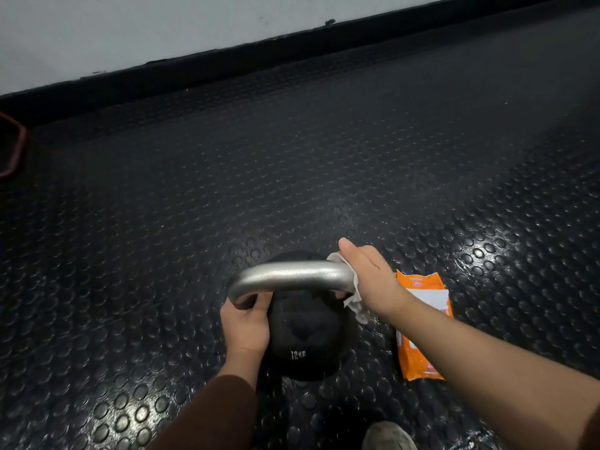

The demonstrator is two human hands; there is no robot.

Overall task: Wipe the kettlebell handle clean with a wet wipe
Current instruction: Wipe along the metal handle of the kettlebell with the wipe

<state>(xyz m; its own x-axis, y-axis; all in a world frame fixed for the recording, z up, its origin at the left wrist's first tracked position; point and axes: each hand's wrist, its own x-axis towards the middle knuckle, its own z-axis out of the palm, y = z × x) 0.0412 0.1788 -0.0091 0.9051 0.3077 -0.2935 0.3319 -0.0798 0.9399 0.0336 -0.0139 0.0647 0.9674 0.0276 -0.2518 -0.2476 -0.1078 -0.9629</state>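
Fingers of right hand (367,280) clench white wet wipe (355,303) round silver kettlebell handle (292,274); left hand (245,323) grips handle base; sweep leftward.

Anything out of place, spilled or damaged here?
Nothing spilled or damaged. Only the wipe pack beside the kettlebell looks left open on the floor. The right hand wraps the wipe round the handle; the left hand steadies it.
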